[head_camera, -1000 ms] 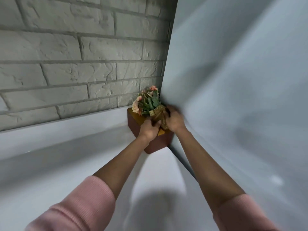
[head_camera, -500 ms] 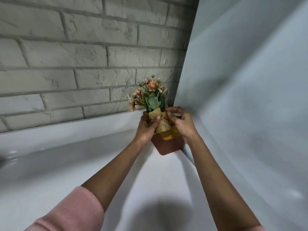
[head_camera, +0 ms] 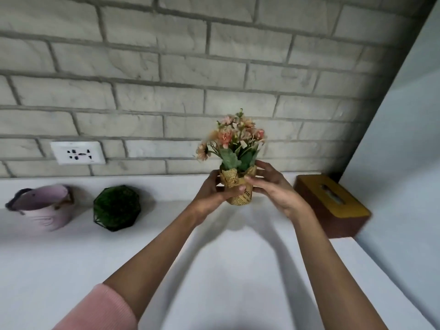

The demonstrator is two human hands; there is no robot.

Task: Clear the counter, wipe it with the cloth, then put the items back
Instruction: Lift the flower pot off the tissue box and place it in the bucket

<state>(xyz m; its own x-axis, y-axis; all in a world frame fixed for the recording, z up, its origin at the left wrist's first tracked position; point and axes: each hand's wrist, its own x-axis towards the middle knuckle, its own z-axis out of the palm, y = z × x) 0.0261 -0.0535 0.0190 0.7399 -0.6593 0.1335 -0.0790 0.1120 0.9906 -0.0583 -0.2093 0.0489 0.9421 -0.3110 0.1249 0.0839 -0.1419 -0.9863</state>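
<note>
A small flower pot (head_camera: 240, 197) wrapped in printed tan paper, with pink flowers and green leaves, hangs upright above the white counter (head_camera: 214, 270). My left hand (head_camera: 209, 194) grips its left side. Against its right side my right hand (head_camera: 273, 186) holds it with the thumb across the front. A brown tissue box (head_camera: 333, 206) with a yellow lid sits in the right back corner, to the right of the pot. No cloth is in view.
A dark green faceted pot (head_camera: 116, 208) and a pale pink bucket (head_camera: 42, 207) stand at the back left of the counter. A white wall socket (head_camera: 78, 153) sits on the grey brick wall. A pale side panel (head_camera: 404, 151) bounds the counter on the right.
Both hands have lifted the flower pot off the tissue box and brought it left, away from the corner. The view has pulled back, showing the two pots and the socket.
</note>
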